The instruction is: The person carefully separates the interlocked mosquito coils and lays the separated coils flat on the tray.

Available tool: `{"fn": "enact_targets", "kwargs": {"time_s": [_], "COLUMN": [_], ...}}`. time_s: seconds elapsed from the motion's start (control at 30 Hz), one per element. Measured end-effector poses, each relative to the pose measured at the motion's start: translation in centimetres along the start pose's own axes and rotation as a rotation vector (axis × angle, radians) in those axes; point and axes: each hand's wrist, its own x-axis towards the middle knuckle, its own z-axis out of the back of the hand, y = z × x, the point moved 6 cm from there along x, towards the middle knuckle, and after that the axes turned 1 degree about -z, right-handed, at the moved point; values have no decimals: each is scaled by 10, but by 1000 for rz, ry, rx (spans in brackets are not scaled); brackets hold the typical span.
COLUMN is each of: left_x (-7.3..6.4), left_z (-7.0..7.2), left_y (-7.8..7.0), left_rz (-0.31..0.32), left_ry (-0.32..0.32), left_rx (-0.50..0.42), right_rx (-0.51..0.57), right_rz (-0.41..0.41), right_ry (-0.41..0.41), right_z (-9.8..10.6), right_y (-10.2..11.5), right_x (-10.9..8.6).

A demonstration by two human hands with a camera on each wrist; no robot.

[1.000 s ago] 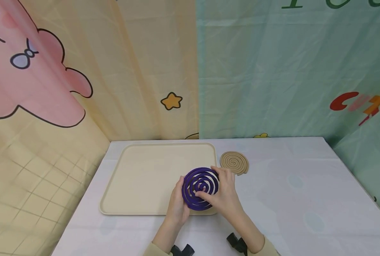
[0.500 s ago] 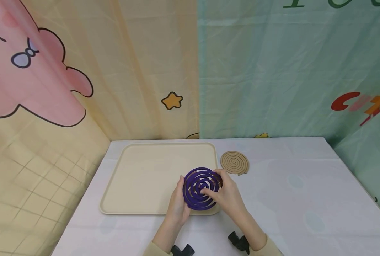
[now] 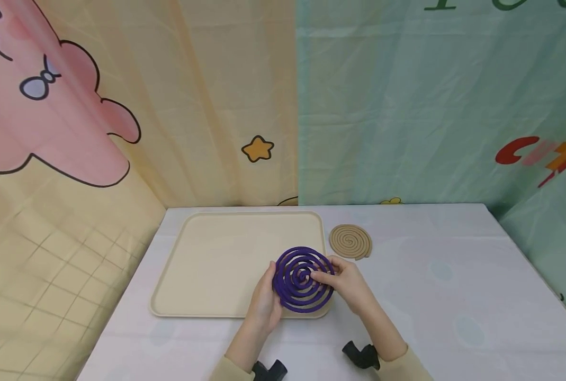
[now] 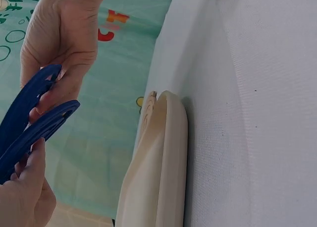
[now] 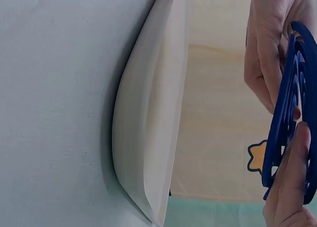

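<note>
A pair of purple mosquito coils [image 3: 287,290], their spirals nested, is held up over the tray's near right corner. The left hand [image 3: 265,304] grips the left edge, thumb along the rim. At the right side, the right hand [image 3: 353,286] pinches the spiral, its thumb near the centre and its fingers behind. In the left wrist view, the coils look blue and stand apart as two layers at one side, one layer [image 4: 37,130] by the left hand's thumb, the other [image 4: 25,105] by the right hand's fingers. The right wrist view shows a gap between layers too.
A tan mosquito coil [image 3: 350,242] lies on the white-covered table [image 3: 435,296] just right of the cream tray [image 3: 230,259]. Black camera mounts [image 3: 361,354] sit by both wrists. Printed curtains hang behind the table and at its sides.
The right hand has shifted a little to the right and its thumb has moved right of the spiral's centre. The coils have spread slightly rightward; the left hand has stayed nearly still.
</note>
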Motion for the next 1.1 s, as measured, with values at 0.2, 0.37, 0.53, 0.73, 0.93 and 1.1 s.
{"fn": "enact_targets", "kwargs": {"time_s": [0.2,0.37,0.53,0.73,0.93,1.1], "left_x": [1,4,5,4,0,-5], "left_z": [1,4,10,24,44,65], "left_y": [0,1,1,0,2,-3], "left_rz": [-16,-58,-97,-117,-120,-111], "left_ry": [9,-3,-63,-235,-362,-437], "left_rx": [-45,-101,-132,-105,-15,33], "right_rx": [116,238,314,358,404,432], "right_rz": [-75,-115,-128,-145,-188,-195], "right_ry": [22,57,83,44,41,42], "right_z": [-1,-1,-3,-2,0,3], "right_y": [-6,-10,-12,-9,-15,-19], "right_x": [4,5,5,7,8,11]}}
